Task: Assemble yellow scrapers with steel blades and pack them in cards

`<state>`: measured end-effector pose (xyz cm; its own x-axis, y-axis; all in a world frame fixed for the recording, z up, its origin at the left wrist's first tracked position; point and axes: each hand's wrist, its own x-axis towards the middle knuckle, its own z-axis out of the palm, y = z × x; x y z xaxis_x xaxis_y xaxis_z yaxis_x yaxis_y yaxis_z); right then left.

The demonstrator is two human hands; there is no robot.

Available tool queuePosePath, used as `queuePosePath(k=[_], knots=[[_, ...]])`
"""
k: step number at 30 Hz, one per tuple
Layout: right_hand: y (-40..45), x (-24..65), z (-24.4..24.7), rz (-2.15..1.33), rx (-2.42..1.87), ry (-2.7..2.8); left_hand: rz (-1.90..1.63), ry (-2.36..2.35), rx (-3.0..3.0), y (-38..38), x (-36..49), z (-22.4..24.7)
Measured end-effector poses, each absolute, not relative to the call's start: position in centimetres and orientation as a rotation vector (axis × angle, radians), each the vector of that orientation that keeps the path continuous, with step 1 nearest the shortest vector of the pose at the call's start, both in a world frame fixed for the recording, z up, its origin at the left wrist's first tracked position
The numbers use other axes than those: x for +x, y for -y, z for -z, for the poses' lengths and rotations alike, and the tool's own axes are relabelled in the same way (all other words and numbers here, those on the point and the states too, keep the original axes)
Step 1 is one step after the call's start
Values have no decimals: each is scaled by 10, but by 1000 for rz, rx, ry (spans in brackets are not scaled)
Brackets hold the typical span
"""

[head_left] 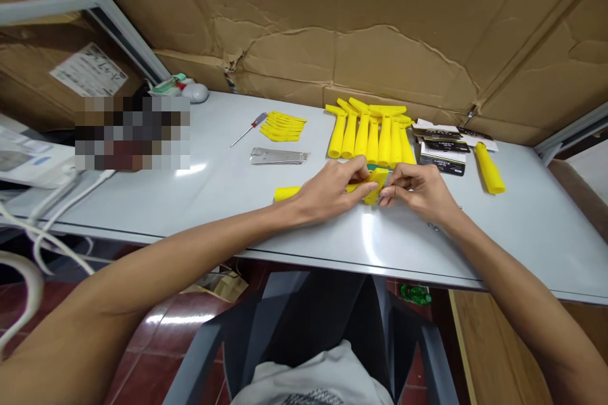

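A yellow T-shaped scraper handle [287, 193] lies sideways just above the table, its wide head turned to the right. My left hand [332, 188] is closed round it near the head, thumb and fingers pressing on the plastic. At the face of the head, my right hand [412, 188] pinches with thumb and forefinger; what is between the fingertips is mostly hidden, though a thin greyish edge shows there. Something green shows behind the head, between the two hands. Small metal bits [433, 226] lie beside my right wrist.
Several yellow scraper handles [361, 133] stand in a row at the back. Left of them are flat yellow pieces [284, 126], a screwdriver [249, 129] and flat metal strips [278, 156]. Black-and-white cards [444, 158] and another yellow handle [489, 168] lie right. White cables [61, 209] hang left.
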<state>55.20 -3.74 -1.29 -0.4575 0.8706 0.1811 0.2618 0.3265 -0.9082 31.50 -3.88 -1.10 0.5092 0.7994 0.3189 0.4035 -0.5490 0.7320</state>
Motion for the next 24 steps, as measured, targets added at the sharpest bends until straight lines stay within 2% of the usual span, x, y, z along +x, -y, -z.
queuePosePath(k=[4, 9, 11, 17, 24], knots=[[28, 558, 10, -950, -1008, 2011, -982, -925, 2220, 33, 314, 13], [7, 587, 2, -262, -1069, 2248, -1258, -772, 2523, 25, 306, 16], [4, 593, 2, -92, -1130, 2368, -1228, -677, 2741, 23, 304, 23], [8, 587, 7, 70, -1332, 2634, -1123, -384, 3145, 18, 307, 46], [13, 588, 7, 361, -1183, 2718, -1202, -313, 3171, 16, 309, 48]])
